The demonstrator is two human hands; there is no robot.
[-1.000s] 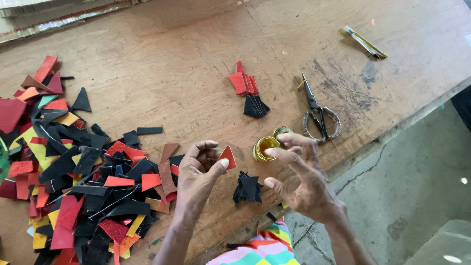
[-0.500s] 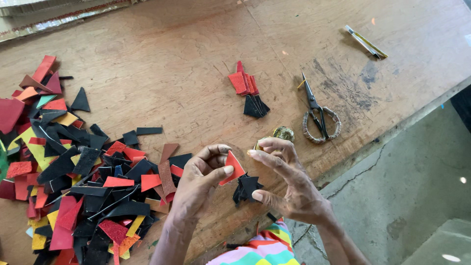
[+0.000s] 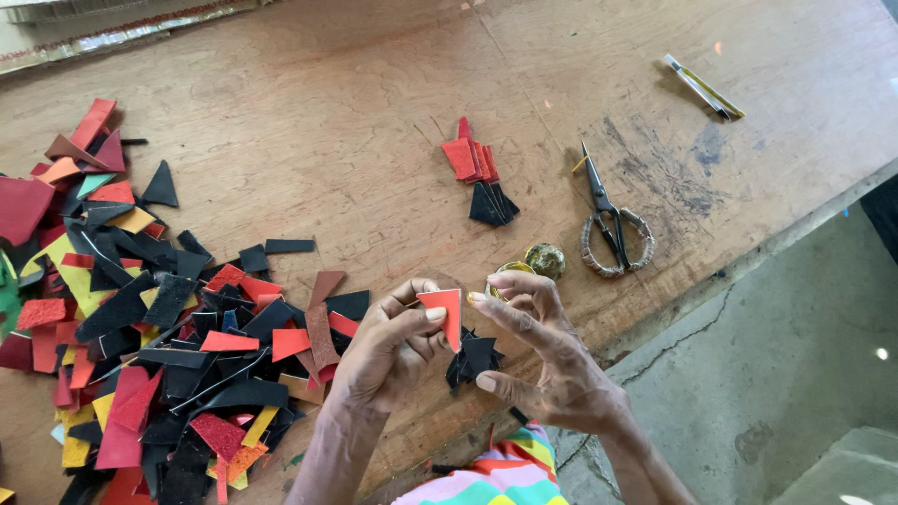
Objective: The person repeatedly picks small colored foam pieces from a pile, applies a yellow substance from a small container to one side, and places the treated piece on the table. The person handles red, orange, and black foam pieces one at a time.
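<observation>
Red leather triangle [image 3: 442, 313] pinched in my left hand [image 3: 388, 351] near the tabletop's [image 3: 374, 122] front edge; right hand [image 3: 538, 346], fingers spread, touches its edge. Best kept flat, with fingertip pressure light and even.

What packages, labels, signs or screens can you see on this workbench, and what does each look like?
No labels, signs or screens show.
Small round tin: open, gold-coloured, just beyond the right hand, on the wooden table.
Its lid: round, dull gold, lying beside the tin.
Left hand holds a red triangular piece, no package.
</observation>
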